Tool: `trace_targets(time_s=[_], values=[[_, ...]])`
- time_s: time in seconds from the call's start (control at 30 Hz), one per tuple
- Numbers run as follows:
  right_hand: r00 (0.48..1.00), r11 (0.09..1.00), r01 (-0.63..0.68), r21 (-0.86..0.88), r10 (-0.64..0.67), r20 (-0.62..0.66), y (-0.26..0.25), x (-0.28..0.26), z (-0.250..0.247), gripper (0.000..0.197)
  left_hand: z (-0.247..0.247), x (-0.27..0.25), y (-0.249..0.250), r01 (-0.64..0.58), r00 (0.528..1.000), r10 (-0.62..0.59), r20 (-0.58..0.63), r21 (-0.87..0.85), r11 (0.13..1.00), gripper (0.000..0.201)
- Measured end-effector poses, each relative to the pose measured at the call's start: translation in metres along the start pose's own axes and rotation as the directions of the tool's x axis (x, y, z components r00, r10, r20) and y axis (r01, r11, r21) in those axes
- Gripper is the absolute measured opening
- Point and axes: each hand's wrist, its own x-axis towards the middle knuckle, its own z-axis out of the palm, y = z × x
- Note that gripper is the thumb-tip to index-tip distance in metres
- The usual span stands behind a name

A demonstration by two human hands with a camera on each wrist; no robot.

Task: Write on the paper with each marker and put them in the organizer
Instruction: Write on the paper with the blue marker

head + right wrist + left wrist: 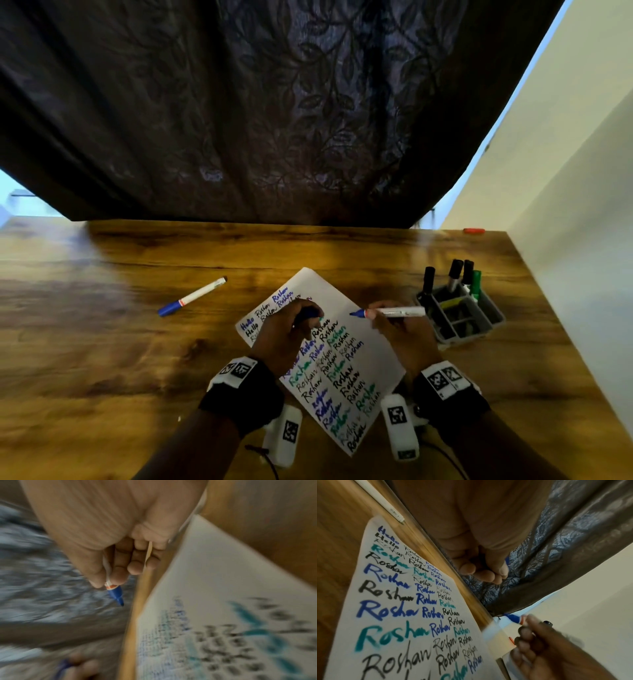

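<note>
**Two hands splitting a blue marker from its cap**

Over the paper (342, 342), the right hand (400, 329) is pinching the uncapped blue marker (394, 312), tip raised, while the left hand (291, 329) is clenching its cap (310, 312). The head view alone is showing the organizer (460, 317) and a spare marker (191, 296) on the counter (102, 342).

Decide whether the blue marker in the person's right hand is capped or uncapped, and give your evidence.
Uncapped. The blue marker in the right hand shows its bare blue tip in the head and right wrist views; the left hand grips a blue cap.
</note>
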Motion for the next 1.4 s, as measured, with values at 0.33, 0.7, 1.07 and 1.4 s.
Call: trace_targets(time_s=[0.33, 0.7, 1.07, 1.4], values=[[0.972, 0.976, 0.180, -0.126, -0.156, 0.176, -0.063, -0.011, 0.023, 0.017, 0.006, -0.008, 0.000, -0.058, 0.997, 0.059, 0.041, -0.034, 0.998, 0.015], [0.964, 0.937, 0.187, -0.297, -0.116, 0.240, -0.053, -0.012, 0.019, 0.008, 0.016, -0.014, 0.012, -0.111, 0.988, 0.112, 0.109, -0.012, 0.994, 0.019], [0.995, 0.973, 0.056, -0.225, -0.037, 0.088, -0.060, -0.012, 0.006, 0.027, 0.031, -0.011, 0.033, -0.193, 0.980, 0.191, 0.048, 0.033, 0.981, 0.019], [0.995, 0.986, 0.083, -0.143, -0.089, -0.035, -0.083, -0.005, -0.013, 0.024, 0.053, -0.003, 0.069, -0.341, 0.923, 0.362, -0.133, 0.155, 0.927, 0.016]])
